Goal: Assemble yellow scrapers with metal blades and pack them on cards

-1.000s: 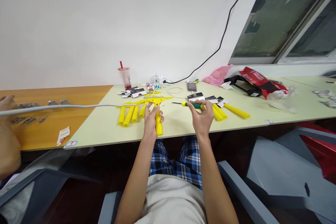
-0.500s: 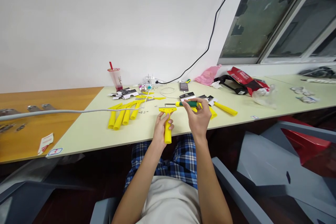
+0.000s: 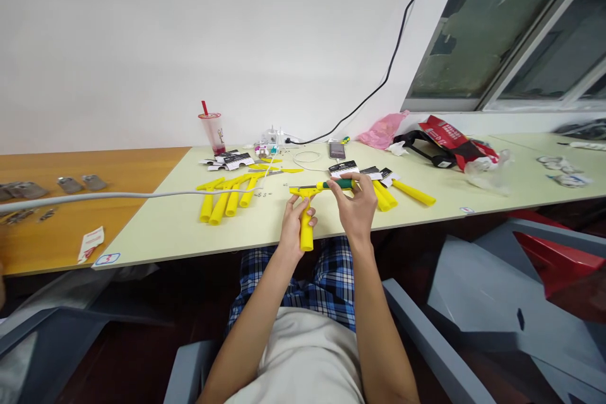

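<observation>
White wall (image 3: 118, 63) rose beyond the yellow scraper (image 3: 306, 233), which was held upright, head up and handle down, at the near edge of the pale desk (image 3: 156, 240). Well to the scraper's right and behind it lay a red-and-black bag (image 3: 447, 134), with a pink plastic bag (image 3: 384, 130) between that and the wall. Left and behind stood a clear cup (image 3: 213, 131) with a red straw. Right of the scraper was the right hand (image 3: 354, 207); against its left side was the left hand (image 3: 292, 224), the grip curled around the handle. More yellow scrapers (image 3: 219, 208) lay in a row to its left, and loose yellow handles (image 3: 415, 192) to its right. The right hand's grip pinched a green-and-yellow screwdriver (image 3: 341, 184), pointed level at the scraper's head; I could not tell whether the tip touched it. Tiny metal pieces (image 3: 265, 194) lay left of the scraper.
</observation>
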A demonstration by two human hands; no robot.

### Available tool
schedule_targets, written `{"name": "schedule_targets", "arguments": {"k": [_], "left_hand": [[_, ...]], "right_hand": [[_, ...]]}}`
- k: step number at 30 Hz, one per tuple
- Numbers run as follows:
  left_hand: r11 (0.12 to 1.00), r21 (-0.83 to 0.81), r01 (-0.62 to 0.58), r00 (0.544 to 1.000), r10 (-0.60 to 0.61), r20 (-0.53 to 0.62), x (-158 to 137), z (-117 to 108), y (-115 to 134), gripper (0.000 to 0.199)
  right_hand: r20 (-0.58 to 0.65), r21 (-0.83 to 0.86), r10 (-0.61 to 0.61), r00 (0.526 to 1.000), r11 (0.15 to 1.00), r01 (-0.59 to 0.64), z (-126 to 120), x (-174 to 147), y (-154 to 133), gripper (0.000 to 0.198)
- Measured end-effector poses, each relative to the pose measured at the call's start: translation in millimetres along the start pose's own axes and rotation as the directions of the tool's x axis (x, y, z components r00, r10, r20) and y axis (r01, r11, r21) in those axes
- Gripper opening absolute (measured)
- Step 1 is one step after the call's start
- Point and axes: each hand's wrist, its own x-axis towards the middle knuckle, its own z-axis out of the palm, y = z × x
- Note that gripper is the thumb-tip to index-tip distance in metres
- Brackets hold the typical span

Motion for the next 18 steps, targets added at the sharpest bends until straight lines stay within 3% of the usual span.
{"name": "schedule_targets", "arguments": {"k": [18], "left_hand": [[1.000,-0.022,0.015,1.000,-0.015,0.001,-0.1,2.2,1.6,0.054]], "right_hand": [[-0.037,-0.075,0.002,0.999,0.997,-0.005,-1.3,0.8,13.8,0.028]]}}
